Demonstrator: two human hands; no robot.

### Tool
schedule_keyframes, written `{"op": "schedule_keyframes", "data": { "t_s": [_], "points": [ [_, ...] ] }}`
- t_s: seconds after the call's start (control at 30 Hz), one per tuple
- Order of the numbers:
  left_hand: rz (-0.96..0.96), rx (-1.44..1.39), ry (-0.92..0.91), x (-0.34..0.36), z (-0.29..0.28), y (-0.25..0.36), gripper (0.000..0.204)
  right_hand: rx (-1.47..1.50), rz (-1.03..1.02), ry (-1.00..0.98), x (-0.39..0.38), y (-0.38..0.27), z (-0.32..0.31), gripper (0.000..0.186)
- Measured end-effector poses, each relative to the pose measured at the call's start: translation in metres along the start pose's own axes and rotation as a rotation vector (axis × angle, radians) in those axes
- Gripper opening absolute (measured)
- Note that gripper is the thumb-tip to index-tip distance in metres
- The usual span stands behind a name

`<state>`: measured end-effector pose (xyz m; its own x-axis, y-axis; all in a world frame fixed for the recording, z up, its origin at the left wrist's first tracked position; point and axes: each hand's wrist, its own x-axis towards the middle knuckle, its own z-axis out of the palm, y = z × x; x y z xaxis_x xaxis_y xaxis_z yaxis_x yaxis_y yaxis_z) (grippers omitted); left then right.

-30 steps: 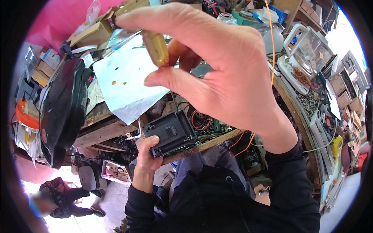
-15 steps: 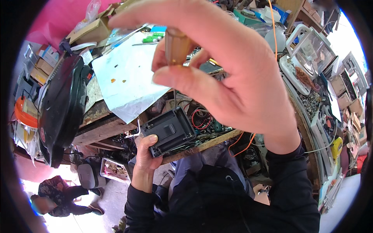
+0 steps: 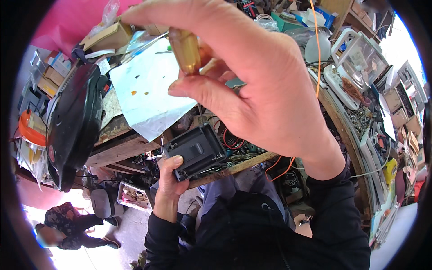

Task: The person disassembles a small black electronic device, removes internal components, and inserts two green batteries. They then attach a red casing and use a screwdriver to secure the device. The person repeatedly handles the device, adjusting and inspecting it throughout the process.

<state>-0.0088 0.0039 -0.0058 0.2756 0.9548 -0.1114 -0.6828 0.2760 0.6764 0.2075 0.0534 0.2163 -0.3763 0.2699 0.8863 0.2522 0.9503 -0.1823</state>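
Observation:
My left hand [image 3: 171, 175] grips the lower left corner of a black rectangular plastic casing [image 3: 193, 153], thumb on its face. Above it, large in the picture, my right hand [image 3: 256, 81] is closed round the amber, see-through handle of a screwdriver [image 3: 185, 51]. The thin shaft runs down from behind my thumb to the casing's upper edge; whether its tip sits in a screw is too small to tell. A white sheet [image 3: 148, 108] lies on the bench to the left, with a few tiny brown and dark bits on it.
A large black rounded object [image 3: 74, 121] stands at the left. An orange cord [image 3: 317, 54] hangs down on the right. Tangled wires and small parts crowd the wooden bench [image 3: 243, 171]. Clear plastic housings [image 3: 360, 63] lie at the right. Another person [image 3: 72, 227] is at the lower left.
My right hand and the screwdriver handle have shifted slightly left, and the handle now leans more. The left hand and casing have stayed nearly in place.

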Motion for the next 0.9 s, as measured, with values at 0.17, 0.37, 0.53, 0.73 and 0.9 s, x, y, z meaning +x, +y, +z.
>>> {"op": "schedule_keyframes", "data": {
  "t_s": [0.17, 0.37, 0.53, 0.73, 0.9],
  "points": [
    [0.027, 0.012, -0.022, -0.001, 0.002, -0.002, 0.064, -0.065, -0.024, 0.063, -0.004, -0.009, -0.004, 0.045],
    [0.047, 0.049, -0.031, -0.004, 0.000, -0.001, 0.067, 0.257, 0.164, 0.063, -0.004, -0.016, -0.014, 0.042],
    [0.024, 0.050, -0.044, -0.003, 0.003, -0.001, 0.071, 0.142, 0.323, -0.039, -0.039, -0.009, 0.001, 0.022],
    [0.054, 0.068, -0.055, -0.002, 0.015, 0.000, 0.068, -0.088, 0.097, -0.104, -0.063, -0.001, 0.001, 0.014],
    [0.047, 0.012, -0.062, -0.005, 0.010, 0.000, 0.069, -0.007, 0.208, -0.147, -0.057, -0.023, -0.019, 0.006]
  ]
}}
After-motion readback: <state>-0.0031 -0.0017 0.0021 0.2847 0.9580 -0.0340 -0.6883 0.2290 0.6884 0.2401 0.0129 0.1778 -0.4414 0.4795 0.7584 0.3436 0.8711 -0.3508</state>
